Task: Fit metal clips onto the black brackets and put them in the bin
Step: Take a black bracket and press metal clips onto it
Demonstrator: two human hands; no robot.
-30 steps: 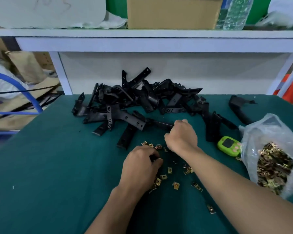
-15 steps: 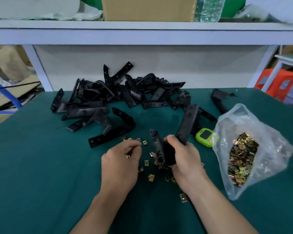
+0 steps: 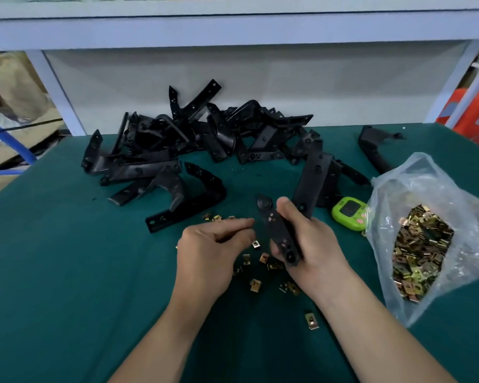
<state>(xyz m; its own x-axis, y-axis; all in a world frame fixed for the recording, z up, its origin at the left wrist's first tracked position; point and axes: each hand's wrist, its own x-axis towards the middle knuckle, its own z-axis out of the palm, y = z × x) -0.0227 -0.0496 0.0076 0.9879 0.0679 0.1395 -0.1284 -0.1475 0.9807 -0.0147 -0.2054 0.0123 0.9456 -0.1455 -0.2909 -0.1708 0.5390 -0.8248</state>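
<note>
Even, soft overhead light; faint shadows; slight blur throughout; wide-angle bending at edges; mild glare on plastic bag.

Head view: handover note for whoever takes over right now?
Right hand grips one black bracket above the loose clips.
Left hand is curled beside it, with a clip at its fingertips; pinched or not is unclear.
Bracket pile lies at the back, and more clips are in the bag on the right.
Done: no clip seen fitted on the held bracket.
Left: fit the clip, bin the bracket, work through the pile. The bin is not in view.
</note>
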